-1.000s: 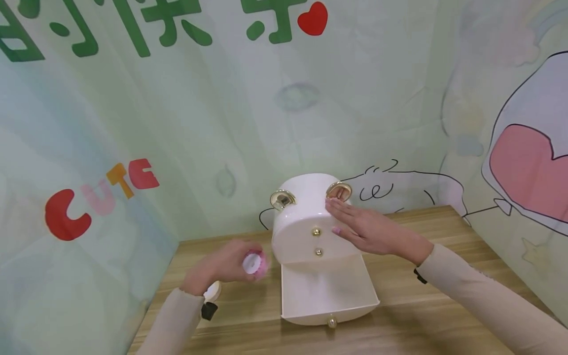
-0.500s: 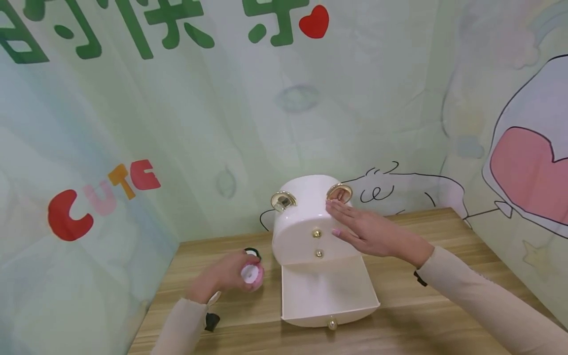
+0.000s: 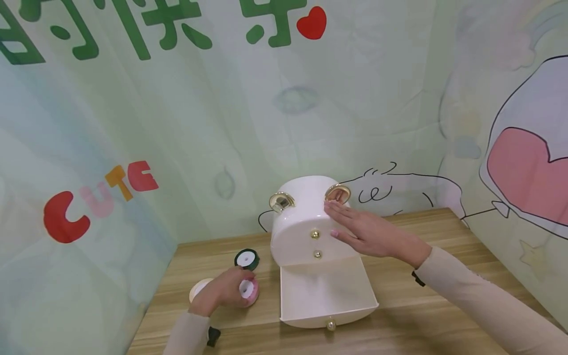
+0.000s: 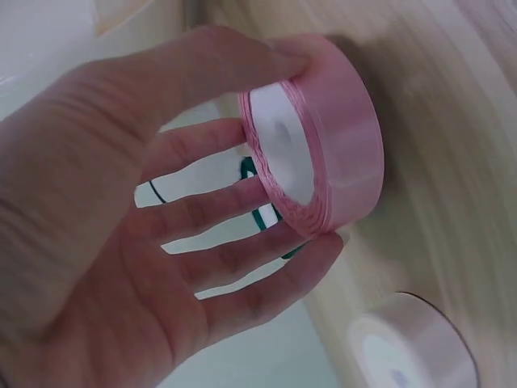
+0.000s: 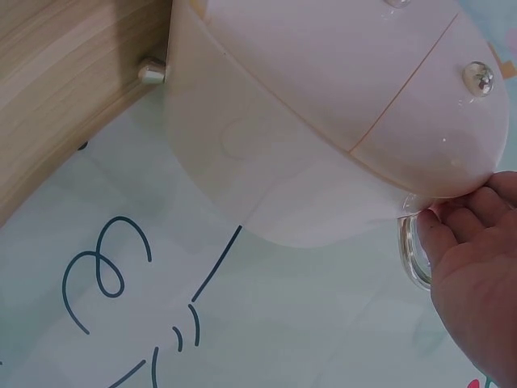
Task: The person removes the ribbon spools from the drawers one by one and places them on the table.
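Observation:
Between thumb and fingers, my left hand (image 3: 225, 288) holds a roll of pink satin ribbon (image 4: 351, 137) with a white core, low at the wooden table left of the box. Just behind it lies a dark green ribbon roll (image 3: 246, 259). A pale ribbon roll (image 4: 428, 339) is beside the hand, partly covered by it in the head view. My right hand (image 3: 372, 231) has its fingers extended and rests on the upper right of a glossy white drawer box (image 3: 293, 241), by one of its gold ear-like rings (image 3: 338, 194). The box's bottom drawer (image 3: 324, 291) is pulled out, with nothing visible inside.
The wooden table (image 3: 426, 296) extends to both sides of the box. A printed backdrop cloth (image 3: 222, 123) hangs behind and at the sides. Gold knobs stick out from the box front, and one knob (image 3: 331, 325) is on the pulled-out drawer.
My left hand has brought the pink ribbon roll down and towards me. The green roll and more of the pale roll have come into sight. My right hand stays on the box.

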The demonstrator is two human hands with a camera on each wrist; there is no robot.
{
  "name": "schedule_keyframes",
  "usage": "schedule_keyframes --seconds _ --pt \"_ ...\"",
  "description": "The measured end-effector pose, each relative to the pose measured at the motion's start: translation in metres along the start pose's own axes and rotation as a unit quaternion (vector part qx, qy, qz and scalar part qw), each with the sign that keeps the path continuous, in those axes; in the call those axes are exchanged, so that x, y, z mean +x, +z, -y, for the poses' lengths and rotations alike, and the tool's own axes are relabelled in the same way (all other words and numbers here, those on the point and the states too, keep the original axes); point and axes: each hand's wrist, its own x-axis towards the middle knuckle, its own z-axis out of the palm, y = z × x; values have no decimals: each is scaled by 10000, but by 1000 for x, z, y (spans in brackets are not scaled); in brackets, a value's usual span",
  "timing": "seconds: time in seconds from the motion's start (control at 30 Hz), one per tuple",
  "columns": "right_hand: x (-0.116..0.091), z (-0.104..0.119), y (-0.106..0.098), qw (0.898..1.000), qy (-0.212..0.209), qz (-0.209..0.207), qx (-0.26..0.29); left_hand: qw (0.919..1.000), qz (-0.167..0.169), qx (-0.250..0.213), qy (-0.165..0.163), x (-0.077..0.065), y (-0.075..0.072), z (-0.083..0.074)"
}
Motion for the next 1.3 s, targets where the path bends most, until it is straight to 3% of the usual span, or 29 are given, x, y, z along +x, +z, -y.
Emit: schedule_keyframes --seconds 0.13,0.37,0.57,0.7,0.97,1.2,1.3 --pt "0 0 1 10000 -23 -22 -22 9997 -53 61 -210 -2 6 5" --pt "0 0 -1 10000 -4 -51 -31 9997 -168 -51 -161 -2 11 13" --pt "0 0 -1 10000 -6 -33 0 9995 -158 25 -271 -3 10 8" --pt "0 0 0 10000 -50 -59 -51 9984 -278 234 -445 -7 3 -7" --pt "1 -1 0 9999 -95 -95 -93 9912 -942 879 301 -19 -14 -49" --pt "0 -1 0 9999 -79 -99 -66 9886 -1146 910 345 -25 -15 -72" --pt "0 0 1 9998 -126 -124 -70 9839 -1381 1016 506 -29 -12 -78"
